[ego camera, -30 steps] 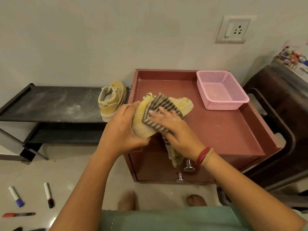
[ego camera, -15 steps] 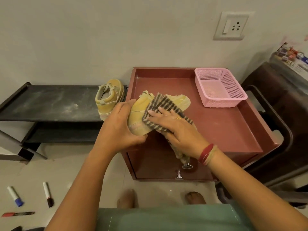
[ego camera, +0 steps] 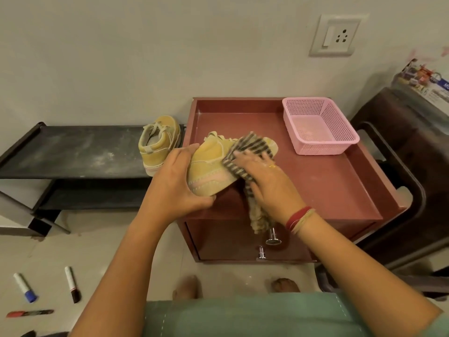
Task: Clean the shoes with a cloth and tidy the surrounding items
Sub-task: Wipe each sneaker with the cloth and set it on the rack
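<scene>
Left grip (ego camera: 175, 183) clamped on shoe (ego camera: 209, 171) — right grip (ego camera: 269, 181) flat, cloth (ego camera: 252, 144) slid toward toe.

I see both forearms (ego camera: 116, 263) bare right down to the edge of my feed. The right wrist (ego camera: 295, 210) carries a red band (ego camera: 297, 216) with a thin tan thread (ego camera: 304, 221) just beside it. A small gold ring (ego camera: 272, 165) sits on a finger of the right hand (ego camera: 264, 177). Lower down, a green garment (ego camera: 243, 317) shows pale dashed stitching (ego camera: 163, 322), and bare toes (ego camera: 187, 287) show just past it.

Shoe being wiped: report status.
Left hand grips shoe at heel. Right hand presses striped cloth flat on its side. Other shoe sits on black rack; nothing in the way.
</scene>
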Available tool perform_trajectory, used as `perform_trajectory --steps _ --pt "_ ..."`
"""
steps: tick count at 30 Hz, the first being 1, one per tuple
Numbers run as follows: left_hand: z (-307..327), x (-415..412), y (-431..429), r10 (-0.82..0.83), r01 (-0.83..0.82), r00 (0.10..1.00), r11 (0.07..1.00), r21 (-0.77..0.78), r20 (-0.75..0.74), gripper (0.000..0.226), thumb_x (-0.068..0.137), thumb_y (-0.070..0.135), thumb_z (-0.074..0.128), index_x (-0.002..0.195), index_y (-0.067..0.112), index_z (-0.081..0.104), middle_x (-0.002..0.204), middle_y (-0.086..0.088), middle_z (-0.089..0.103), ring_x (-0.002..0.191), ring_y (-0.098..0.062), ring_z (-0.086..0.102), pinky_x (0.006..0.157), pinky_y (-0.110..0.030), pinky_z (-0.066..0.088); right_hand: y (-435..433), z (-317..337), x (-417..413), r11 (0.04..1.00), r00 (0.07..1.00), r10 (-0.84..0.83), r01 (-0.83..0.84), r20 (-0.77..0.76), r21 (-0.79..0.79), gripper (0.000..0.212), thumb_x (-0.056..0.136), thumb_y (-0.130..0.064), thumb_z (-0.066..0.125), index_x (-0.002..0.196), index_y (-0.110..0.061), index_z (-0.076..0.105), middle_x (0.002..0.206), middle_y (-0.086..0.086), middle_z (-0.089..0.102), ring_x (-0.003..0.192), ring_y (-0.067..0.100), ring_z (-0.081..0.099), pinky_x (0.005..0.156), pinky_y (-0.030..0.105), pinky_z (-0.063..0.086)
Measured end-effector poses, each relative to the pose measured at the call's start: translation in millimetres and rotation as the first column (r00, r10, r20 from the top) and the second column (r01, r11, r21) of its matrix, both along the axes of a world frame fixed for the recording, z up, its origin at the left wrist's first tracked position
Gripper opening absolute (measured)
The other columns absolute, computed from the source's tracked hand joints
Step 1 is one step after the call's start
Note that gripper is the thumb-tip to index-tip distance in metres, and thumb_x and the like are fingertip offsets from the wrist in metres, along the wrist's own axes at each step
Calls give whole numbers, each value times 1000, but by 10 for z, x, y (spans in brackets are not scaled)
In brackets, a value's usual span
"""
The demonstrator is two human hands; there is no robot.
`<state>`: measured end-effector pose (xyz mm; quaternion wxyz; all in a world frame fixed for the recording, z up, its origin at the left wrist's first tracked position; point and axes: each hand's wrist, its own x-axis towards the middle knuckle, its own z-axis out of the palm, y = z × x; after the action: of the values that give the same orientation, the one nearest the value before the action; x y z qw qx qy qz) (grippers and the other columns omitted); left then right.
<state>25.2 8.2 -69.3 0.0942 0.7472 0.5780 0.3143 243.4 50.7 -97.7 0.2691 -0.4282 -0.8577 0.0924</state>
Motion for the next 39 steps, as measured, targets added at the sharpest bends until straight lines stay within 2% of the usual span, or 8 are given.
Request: perform_trajectory --steps 4,8,13,18,22,27,32,39 --pt "0 6 5 -7 7 1000 1000 8 -7 104 54 35 87 143 13 38 125 5 45 109 6 34 87 -12 31 67 -3 15 972 959 -215 192 -187 -132 45 94 -7 39 138 -12 44 144 7 45 140 25 31 116 27 9" --pt "-17 -23 9 -46 46 999 999 0 -18 100 54 33 85 141 14 38 124 5 46 110 3 36 85 -9 31 -54 31 -162 989 988 91 -104 -121 -105 50 91 -5 39 140 -16 42 147 1 40 140 14 27 119 30 9" --pt "-6 31 -13 -71 71 997 997 25 -8 97 54 29 83 139 15 40 120 12 42 111 -1 41 88 -11 34 100 81 -56 965 954 -224 188 -201 -184 40 99 -18 40 138 -18 45 143 3 47 141 19 28 119 36 11" --pt "-8 10 -10 -71 70 998 997 12 0 97 53 24 87 138 15 41 120 12 41 111 0 41 86 -6 33 -64 132 -230 974 969 117 -154 -217 -165 43 97 -12 43 139 -21 44 145 -3 42 138 10 27 119 31 10" --pt "0 85 -17 -76 77 997 997 25 -21 96 55 27 84 139 15 40 125 6 46 116 -8 44 92 -21 39 141 102 -93 932 907 -314 237 -281 -275 38 100 -22 41 137 -20 47 146 5 41 142 21 23 118 38 13" --pt "-15 49 8 -77 77 997 997 18 -13 95 55 27 84 139 15 41 128 2 49 119 -13 47 96 -31 45 -68 123 -271 974 964 101 -146 -246 -172 44 96 -12 43 139 -22 43 146 -10 36 139 8 23 118 29 7" --pt "-27 130 -14 -118 124 988 991 52 -100 97 54 24 84 140 17 39 137 2 46 135 -19 38 103 -32 41 165 102 -24 877 879 -435 364 -196 -315 38 100 -29 39 137 -22 46 143 2 46 140 27 29 118 40 10" --pt "-39 141 -23 -132 145 979 987 71 -154 92 54 22 83 136 14 42 136 0 47 137 -20 36 98 -37 47 57 84 -92 963 928 -56 -47 -367 -266 40 97 -23 44 137 -29 45 143 -3 46 139 14 31 117 36 19"
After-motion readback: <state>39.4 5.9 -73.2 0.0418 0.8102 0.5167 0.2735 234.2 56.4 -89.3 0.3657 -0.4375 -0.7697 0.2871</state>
